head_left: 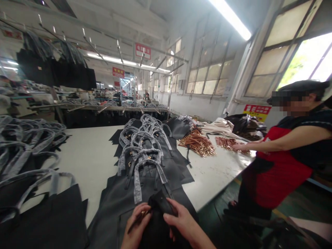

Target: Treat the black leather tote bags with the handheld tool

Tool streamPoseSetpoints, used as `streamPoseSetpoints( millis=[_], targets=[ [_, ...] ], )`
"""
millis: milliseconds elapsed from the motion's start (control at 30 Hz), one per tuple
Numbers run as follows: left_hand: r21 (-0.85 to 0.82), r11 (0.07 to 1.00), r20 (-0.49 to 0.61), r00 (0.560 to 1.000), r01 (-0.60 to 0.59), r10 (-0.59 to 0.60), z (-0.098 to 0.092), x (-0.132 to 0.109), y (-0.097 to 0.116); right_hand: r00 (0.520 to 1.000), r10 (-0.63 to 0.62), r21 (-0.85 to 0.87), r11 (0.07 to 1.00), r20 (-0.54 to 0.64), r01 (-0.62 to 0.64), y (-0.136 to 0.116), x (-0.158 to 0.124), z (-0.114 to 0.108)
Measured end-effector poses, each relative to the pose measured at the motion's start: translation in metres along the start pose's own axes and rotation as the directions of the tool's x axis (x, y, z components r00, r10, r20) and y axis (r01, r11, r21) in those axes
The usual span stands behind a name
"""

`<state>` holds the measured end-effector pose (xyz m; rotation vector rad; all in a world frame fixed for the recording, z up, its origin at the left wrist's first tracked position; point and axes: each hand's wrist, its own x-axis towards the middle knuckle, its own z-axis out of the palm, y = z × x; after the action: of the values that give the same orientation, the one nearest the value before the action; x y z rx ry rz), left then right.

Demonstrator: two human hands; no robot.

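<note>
Low in the head view, my left hand [137,223] is closed, pinching a thin dark strap [134,221] with a bit of gold-coloured metal on it. My right hand [183,221] wraps round the edge of a folded black leather piece [159,204], thumb on top. Both hands are close together, and the lower part of the piece drops out of view. Beneath and beyond them lies a row of overlapping black bag panels [103,211]. Handles wrapped in clear plastic [137,183] stand up from these panels, the nearest just past my left hand.
More black panels with wrapped handles [64,204] cover the left of the white table [85,148]. Bundles of brown straps [199,145] with gold-coloured ends lie to the right. There, a co-worker in a red apron [282,169] handles similar straps. Black bags [70,71] hang from a rack.
</note>
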<state>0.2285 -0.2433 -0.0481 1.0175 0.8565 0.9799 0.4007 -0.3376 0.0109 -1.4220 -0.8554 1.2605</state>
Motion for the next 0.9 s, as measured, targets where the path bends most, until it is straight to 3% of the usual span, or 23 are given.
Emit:
streamPoseSetpoints(
  millis=[67,167,267,367,433,567,733,900],
  targets=[
    [0.121,0.992,0.035,0.999,-0.023,0.018,0.0,-0.001,-0.002,1.0,-0.009,0.015,1.0,-0.016,0.01,0.005,-0.005,-0.003],
    [0.134,0.991,0.124,0.992,0.017,-0.034,-0.003,0.003,-0.005,0.998,-0.027,0.033,0.999,-0.052,0.028,0.011,-0.011,-0.007],
    [0.044,0.994,0.205,0.973,0.102,-0.108,-0.002,0.004,-0.005,0.997,-0.021,0.015,1.0,-0.077,0.022,0.013,-0.016,-0.009],
    [-0.105,0.975,0.175,0.969,0.196,-0.176,0.005,-0.004,-0.001,0.998,-0.007,-0.001,1.0,-0.066,0.007,0.014,-0.024,-0.009],
    [-0.103,0.978,0.122,0.978,0.182,-0.169,0.012,-0.011,0.001,0.999,-0.012,-0.01,1.0,-0.045,0.012,0.014,-0.03,-0.008],
    [-0.049,0.998,0.055,0.998,0.044,-0.041,0.021,-0.014,-0.004,1.0,0.005,-0.045,0.999,0.027,-0.003,0.016,-0.04,-0.01],
    [-0.057,0.998,0.152,0.988,0.01,-0.002,0.019,-0.014,-0.01,0.99,0.071,-0.055,0.996,0.126,-0.064,0.017,-0.043,-0.007],
    [-0.093,0.994,0.195,0.98,0.053,-0.034,0.019,-0.014,-0.009,1.0,0.023,-0.071,0.997,-0.001,-0.023,0.005,-0.032,0.0]
  ],
)
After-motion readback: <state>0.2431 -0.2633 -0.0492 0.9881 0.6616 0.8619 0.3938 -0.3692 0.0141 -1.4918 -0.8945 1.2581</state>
